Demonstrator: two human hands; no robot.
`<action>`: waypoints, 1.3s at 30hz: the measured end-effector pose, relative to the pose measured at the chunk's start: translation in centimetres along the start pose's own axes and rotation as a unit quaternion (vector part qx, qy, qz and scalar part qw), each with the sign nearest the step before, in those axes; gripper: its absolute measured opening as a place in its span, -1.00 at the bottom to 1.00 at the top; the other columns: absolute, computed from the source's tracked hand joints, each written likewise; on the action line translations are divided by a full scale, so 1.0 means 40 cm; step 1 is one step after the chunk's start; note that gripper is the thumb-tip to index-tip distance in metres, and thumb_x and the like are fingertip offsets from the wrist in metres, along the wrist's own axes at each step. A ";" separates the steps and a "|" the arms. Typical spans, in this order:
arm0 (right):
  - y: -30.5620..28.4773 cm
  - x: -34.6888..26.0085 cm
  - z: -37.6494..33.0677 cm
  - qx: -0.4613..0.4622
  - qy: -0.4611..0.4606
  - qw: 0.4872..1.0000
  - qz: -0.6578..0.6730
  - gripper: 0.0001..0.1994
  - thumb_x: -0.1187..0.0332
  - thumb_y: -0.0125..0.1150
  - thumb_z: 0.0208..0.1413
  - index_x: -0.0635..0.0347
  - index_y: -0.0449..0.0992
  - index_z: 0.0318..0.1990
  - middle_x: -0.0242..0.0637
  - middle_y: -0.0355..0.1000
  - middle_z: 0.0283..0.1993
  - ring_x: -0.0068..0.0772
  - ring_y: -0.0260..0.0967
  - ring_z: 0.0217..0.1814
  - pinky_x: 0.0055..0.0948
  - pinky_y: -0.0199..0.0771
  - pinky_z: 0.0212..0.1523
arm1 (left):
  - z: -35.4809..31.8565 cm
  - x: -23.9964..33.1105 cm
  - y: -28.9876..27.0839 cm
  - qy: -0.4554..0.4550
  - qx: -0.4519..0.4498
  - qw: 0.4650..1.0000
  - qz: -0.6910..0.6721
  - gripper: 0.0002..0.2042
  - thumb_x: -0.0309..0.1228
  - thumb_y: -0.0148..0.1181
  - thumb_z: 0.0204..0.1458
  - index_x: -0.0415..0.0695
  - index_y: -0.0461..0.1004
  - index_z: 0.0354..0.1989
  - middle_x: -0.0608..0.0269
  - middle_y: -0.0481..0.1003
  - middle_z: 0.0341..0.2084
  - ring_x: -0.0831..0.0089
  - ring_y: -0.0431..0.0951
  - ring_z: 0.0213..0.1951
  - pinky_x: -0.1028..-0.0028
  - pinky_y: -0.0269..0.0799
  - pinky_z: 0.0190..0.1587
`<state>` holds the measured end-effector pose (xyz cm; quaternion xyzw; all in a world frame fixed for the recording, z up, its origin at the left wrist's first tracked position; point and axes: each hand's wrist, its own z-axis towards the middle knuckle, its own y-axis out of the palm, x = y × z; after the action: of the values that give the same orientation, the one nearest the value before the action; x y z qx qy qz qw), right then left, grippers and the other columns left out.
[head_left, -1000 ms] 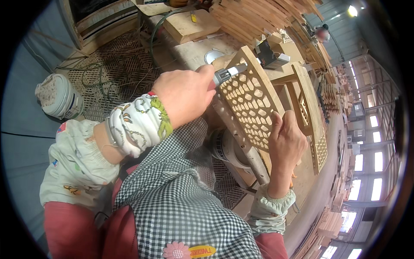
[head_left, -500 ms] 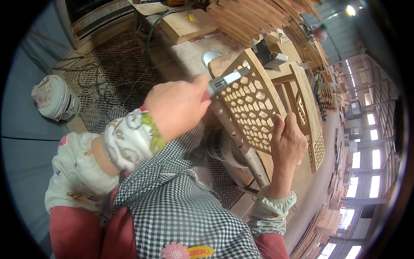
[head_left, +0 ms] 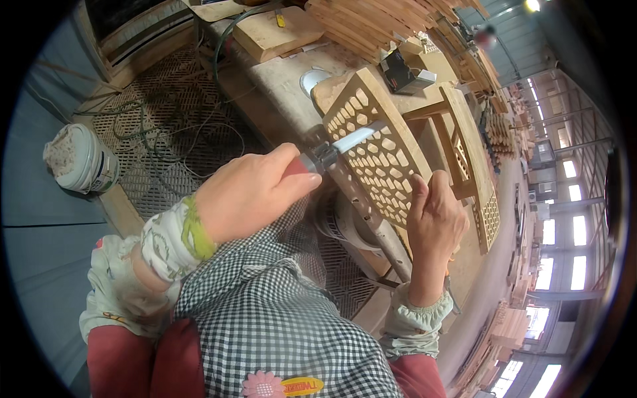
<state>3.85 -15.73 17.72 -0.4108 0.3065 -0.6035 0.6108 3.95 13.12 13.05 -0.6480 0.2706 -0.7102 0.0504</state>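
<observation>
A utility knife (head_left: 357, 137) with a pale blade and dark collar is gripped in my left hand (head_left: 252, 190), fingers wrapped round its handle. Its blade crosses in front of a wooden lattice panel (head_left: 397, 121) pierced with many small openings. The panel leans tilted at the bench edge. My right hand (head_left: 436, 215) closes on the panel's right edge, thumb uppermost. From this view I cannot tell whether the blade touches the wood. Part of the panel's lower end is hidden behind my right hand.
Another wooden frame with a lattice end (head_left: 489, 222) stands to the right. A dark box (head_left: 400, 74) and a thick board (head_left: 275, 33) lie on the bench, with stacked wood strips (head_left: 371, 23) behind. A white bucket (head_left: 83, 159) and hoses are on the slatted floor at left.
My left hand has moved down and left with the knife, and the blade sits lower against the panel. My right hand keeps its hold on the panel's edge.
</observation>
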 end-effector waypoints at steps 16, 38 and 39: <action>0.000 0.024 -0.006 -0.007 -0.005 1.000 0.016 -0.62 0.08 0.20 0.40 0.11 0.29 -0.38 -0.18 0.36 -0.55 0.04 0.38 -0.53 -0.13 0.31 -0.49 | 0.069 -0.049 0.004 -0.162 -0.275 0.862 -0.395 -0.62 -0.08 -0.12 0.49 -0.18 0.44 -0.02 0.40 0.41 -0.61 0.71 0.36 -0.70 0.63 0.30 -0.68; 0.006 0.044 0.001 -0.011 0.005 0.999 0.046 -0.55 0.06 0.17 0.43 0.15 0.25 -0.42 -0.15 0.27 -0.57 0.02 0.31 -0.58 -0.19 0.28 -0.50 | 0.051 -0.065 0.091 -0.026 0.049 0.998 -0.015 -0.70 -0.18 0.11 0.38 -0.23 0.41 -0.17 -0.01 0.51 -0.53 0.06 0.59 -0.47 0.20 0.46 -0.36; 0.007 0.045 0.002 -0.011 0.006 0.999 0.045 -0.55 0.06 0.18 0.43 0.15 0.25 -0.42 -0.15 0.28 -0.57 0.01 0.31 -0.58 -0.19 0.28 -0.50 | 0.057 -0.067 0.093 -0.028 0.045 0.999 -0.011 -0.70 -0.18 0.11 0.38 -0.22 0.41 -0.17 0.00 0.50 -0.53 0.08 0.59 -0.48 0.20 0.46 -0.36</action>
<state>4.20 -17.51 17.76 -0.3998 0.3343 -0.5746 0.6310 5.49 10.38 9.03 -0.6675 0.2292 -0.7041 0.0791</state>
